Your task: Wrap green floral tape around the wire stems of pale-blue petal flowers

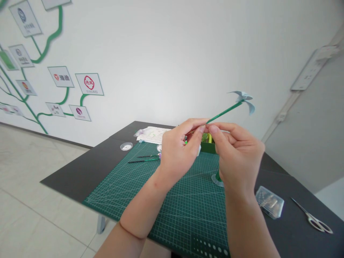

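Both hands are raised above a green cutting mat (pixel 150 193). My left hand (pixel 180 150) and my right hand (pixel 236 154) pinch the near end of a thin green stem (pixel 224 111) where their fingertips meet. The stem slants up to the right and ends in a pale blue paper flower (pixel 243 98). Thumb and forefinger of each hand are pressed together on the stem.
A dark table (pixel 80 172) holds the mat. On the mat lie two green stems (pixel 143 158); behind are a round white lid (pixel 126 146) and printed sheets (pixel 152 134). A clear plastic box (pixel 269 201) and scissors (pixel 313 218) lie at the right. A green box (pixel 208 145) sits behind the hands.
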Tool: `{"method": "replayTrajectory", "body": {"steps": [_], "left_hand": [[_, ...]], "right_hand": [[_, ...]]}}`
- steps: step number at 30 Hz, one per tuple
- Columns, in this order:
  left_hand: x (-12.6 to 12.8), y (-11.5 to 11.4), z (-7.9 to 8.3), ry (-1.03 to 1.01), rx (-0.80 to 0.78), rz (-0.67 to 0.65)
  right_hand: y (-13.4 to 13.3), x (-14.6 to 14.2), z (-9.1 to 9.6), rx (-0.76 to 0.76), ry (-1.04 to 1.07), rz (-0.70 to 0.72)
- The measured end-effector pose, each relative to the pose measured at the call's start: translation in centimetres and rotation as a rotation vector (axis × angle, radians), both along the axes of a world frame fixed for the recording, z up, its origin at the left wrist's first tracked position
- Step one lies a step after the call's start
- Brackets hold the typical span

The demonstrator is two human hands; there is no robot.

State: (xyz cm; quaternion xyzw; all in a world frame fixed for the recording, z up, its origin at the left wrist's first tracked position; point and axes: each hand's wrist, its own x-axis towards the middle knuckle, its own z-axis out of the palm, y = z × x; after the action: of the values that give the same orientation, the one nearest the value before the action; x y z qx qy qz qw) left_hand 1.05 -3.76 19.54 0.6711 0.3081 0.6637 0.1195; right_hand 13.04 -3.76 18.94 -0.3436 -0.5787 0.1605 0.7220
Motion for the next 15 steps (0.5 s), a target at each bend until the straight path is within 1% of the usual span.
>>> {"method": "replayTrajectory", "body": {"steps": [3, 6, 9, 11, 13, 15], "left_hand": [[-0.2, 0.3, -0.1, 0.007, -0.002, 0.040], [-0.5, 0.5, 0.0, -0.040, 0.002, 0.087], [-1.2, 0.8, 0.2, -0.070, -0.009, 0.153], [-1.9, 1.1, 0.4, -0.050, -0.037, 0.190], [-2.7, 1.5, 0.6, 0.003, -0.080, 0.209], [-3.5, 1.9, 0.7, 0.106, -0.141, 0.199]], "right_hand": [[-0.6, 0.2, 0.4, 0.014, -0.085, -0.095], [-1.1, 0.5, 0.6, 0.014, -0.127, -0.115], [-1.6, 1.0, 0.6, 0.020, -0.142, -0.086], [-2.0, 1.4, 0.7, 0.041, -0.151, -0.049], [-2.4, 1.9, 0.8, 0.056, -0.147, 0.001], [-2.9, 2.4, 0.9, 0.058, -0.132, 0.058]]}}
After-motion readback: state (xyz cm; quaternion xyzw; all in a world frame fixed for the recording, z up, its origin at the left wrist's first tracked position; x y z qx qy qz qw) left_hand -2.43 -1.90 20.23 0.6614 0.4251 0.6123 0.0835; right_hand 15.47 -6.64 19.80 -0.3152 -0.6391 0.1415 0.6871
